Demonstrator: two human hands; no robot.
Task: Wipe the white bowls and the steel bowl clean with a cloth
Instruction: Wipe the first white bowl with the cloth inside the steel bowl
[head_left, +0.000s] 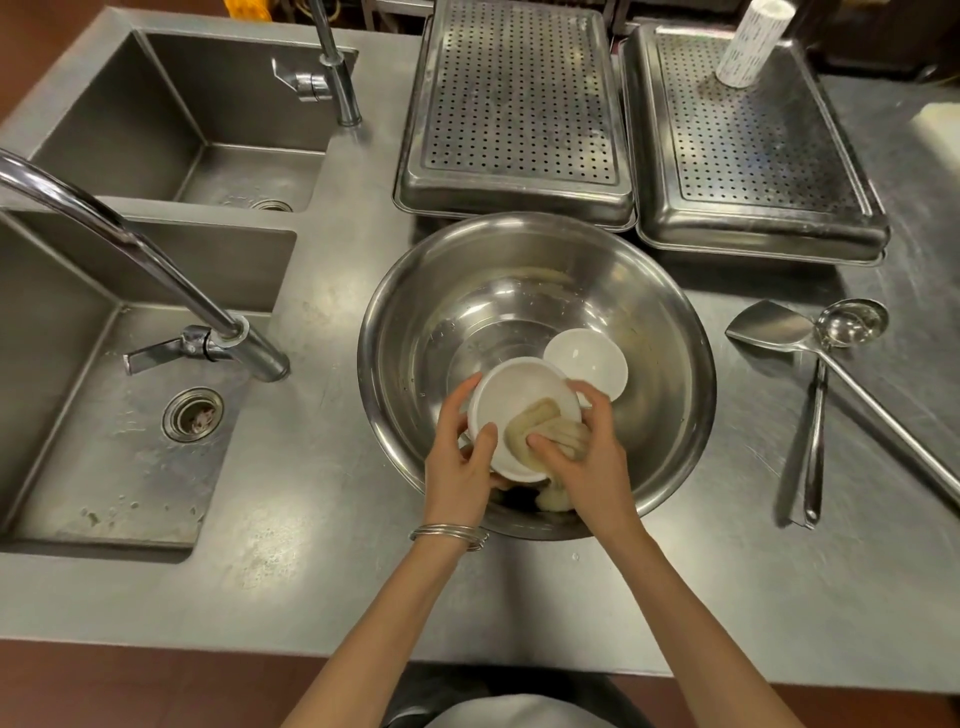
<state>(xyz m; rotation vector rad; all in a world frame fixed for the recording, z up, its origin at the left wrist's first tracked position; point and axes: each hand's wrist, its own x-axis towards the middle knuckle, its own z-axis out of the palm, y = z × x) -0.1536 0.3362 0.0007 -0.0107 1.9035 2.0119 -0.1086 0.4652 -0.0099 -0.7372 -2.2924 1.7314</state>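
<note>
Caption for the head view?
Left hand holds white bowl over large steel bowl; right hand presses beige cloth into it.

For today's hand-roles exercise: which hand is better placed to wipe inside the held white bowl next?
Probably the right hand: it grips the beige cloth inside the round white bowl, which the left hand holds tilted.

A large round stainless-steel bowl (665, 374) stands upright on the grey metal tabletop (311, 493), its shiny inside streaked and spotted. Above its near side a small round white bowl (511, 400) is held tilted, opening towards the camera. The left hand (460, 467) grips its left rim, with the thumb on the inner edge. A pale beige crumpled cloth (540, 421) lies pressed inside it under the right hand (587, 457), one end hanging below the rim. A second white bowl (587, 364) rests inside the steel bowl just behind, opening up, partly hidden.
</note>
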